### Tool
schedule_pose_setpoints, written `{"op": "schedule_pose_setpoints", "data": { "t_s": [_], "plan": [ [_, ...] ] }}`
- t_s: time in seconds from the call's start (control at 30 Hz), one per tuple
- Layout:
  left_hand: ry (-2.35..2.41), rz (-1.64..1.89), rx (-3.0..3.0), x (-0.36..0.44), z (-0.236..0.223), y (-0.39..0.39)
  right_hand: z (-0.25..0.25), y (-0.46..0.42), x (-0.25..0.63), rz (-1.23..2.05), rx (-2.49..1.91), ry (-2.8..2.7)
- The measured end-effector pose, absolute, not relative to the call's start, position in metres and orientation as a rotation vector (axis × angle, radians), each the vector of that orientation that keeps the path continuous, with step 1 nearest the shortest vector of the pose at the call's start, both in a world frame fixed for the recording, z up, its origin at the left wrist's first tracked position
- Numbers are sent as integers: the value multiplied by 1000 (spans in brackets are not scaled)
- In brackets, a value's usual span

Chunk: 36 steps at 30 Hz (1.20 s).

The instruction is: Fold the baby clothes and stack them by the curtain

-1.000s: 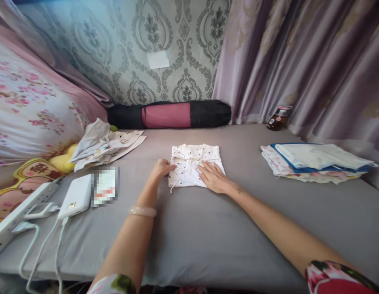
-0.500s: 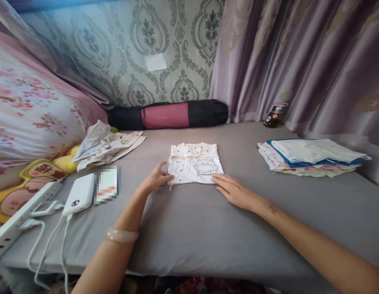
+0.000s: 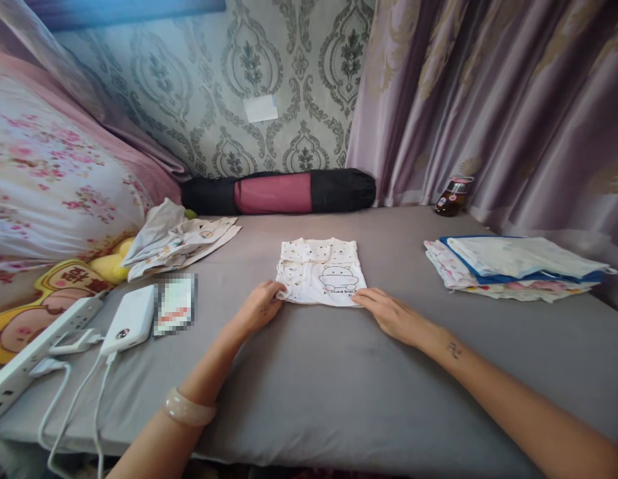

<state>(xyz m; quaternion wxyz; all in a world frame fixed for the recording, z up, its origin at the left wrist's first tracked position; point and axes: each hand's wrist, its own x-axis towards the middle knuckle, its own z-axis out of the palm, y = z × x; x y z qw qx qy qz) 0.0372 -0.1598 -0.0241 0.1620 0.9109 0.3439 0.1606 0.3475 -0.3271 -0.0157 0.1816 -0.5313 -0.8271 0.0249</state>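
Note:
A small white baby shirt [image 3: 316, 273] with a hippo drawing and dotted print lies on the grey bedsheet, its sleeves folded across the top. My left hand [image 3: 265, 306] pinches its lower left corner. At the lower right corner, the fingers of my right hand [image 3: 388, 311] are closed on the hem. The near edge of the shirt lifts slightly between both hands.
To the right lies a stack of folded clothes [image 3: 523, 263], with a dark bottle [image 3: 453, 196] behind it. A black and pink rolled bag [image 3: 273, 193] lines the wall. At left are crumpled clothes [image 3: 183, 236], a white power bank [image 3: 129, 319] and a power strip [image 3: 44, 352].
My left fingers have closed on the shirt's lower left corner, where they were spread before. My right hand now grips the other corner instead of resting on it. The view has shifted slightly.

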Motion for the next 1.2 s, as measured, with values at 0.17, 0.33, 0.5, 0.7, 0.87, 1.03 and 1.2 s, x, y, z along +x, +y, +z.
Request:
{"op": "schedule_pose_setpoints", "data": {
  "t_s": [0.17,0.33,0.5,0.7,0.87,1.03,1.2],
  "plan": [
    [895,524,2837,38,-23,-153,-18,-318,351,69,-1479,-2260],
    [611,415,2831,38,-15,-141,-20,-314,354,98,-1457,-2250],
    [798,457,2644,43,-11,-134,-22,-306,356,103,-1442,-2206],
    [871,722,2567,62,-7,-128,-15,-282,350,128,-1607,-1919],
    [1006,897,2504,81,-15,-113,-18,-250,352,114,-1770,-1612],
    [1102,1014,2448,97,-25,-96,-25,-219,353,-67,-1683,-1545],
    [1170,1037,2457,112,-22,-84,-22,-199,353,-160,-1794,-1567]
  ]
}}
